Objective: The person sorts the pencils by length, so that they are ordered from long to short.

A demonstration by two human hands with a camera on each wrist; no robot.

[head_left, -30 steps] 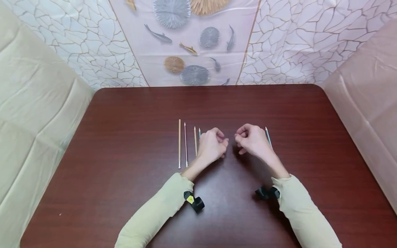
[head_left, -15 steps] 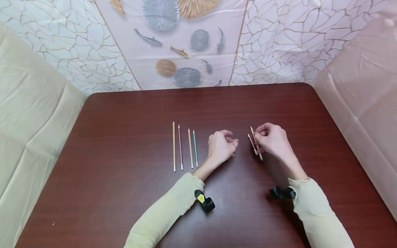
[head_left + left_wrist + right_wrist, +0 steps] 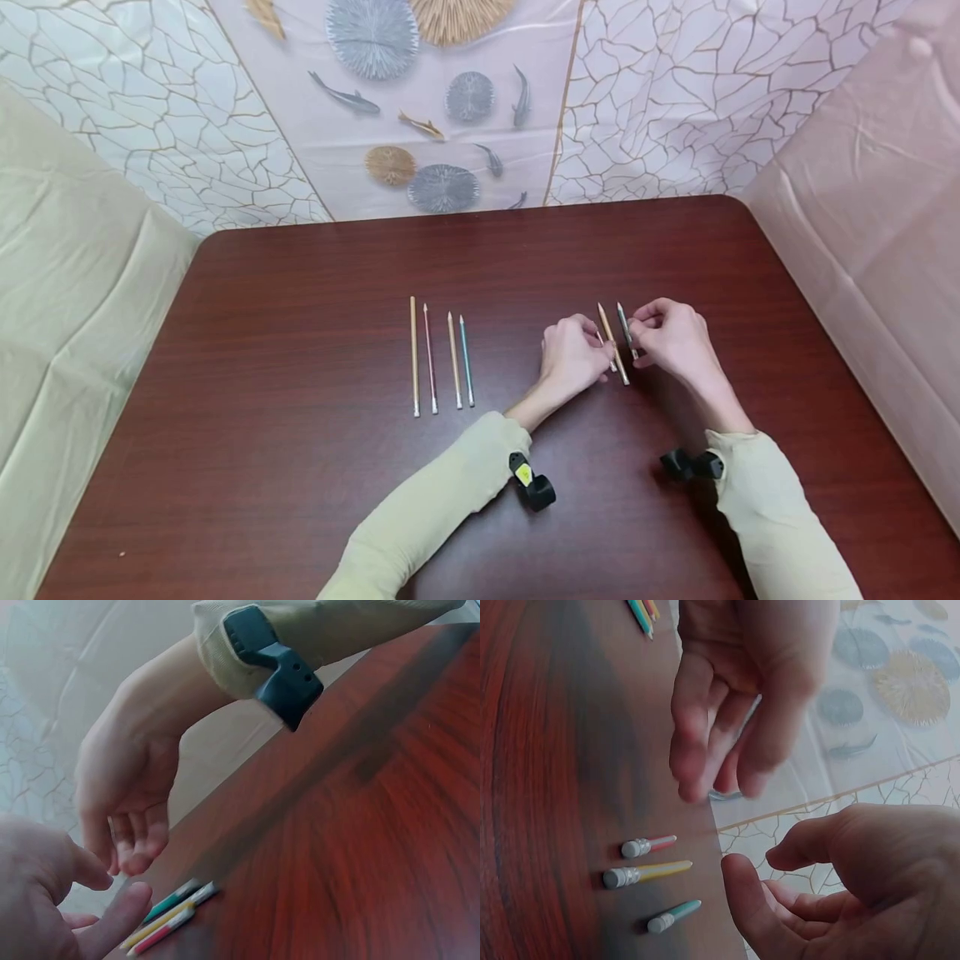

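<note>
Three short pencils with erasers lie side by side at the right of the head view: a red pencil [image 3: 662, 843], a yellow pencil [image 3: 605, 322] and a teal pencil [image 3: 623, 319]. My left hand [image 3: 573, 354] is over the red one, partly covering it, with thumb and fingers loosely bent and apart in the left wrist view. Just right of the teal pencil is my right hand [image 3: 675, 336]; a gap shows between its thumb and forefinger [image 3: 810, 844] in the right wrist view. Neither hand holds anything.
Left of the hands, several longer pencils lie in a row: a yellow one [image 3: 415, 358], a dark red one [image 3: 430, 358], a tan one [image 3: 454, 360] and a teal one [image 3: 467, 360]. The brown table [image 3: 262, 467] has patterned cloth [image 3: 442, 108] behind it.
My right hand moved right, let go of the yellow pencil and is now beside the teal one. My left hand moved right, to the red pencil. The head view shifted slightly.
</note>
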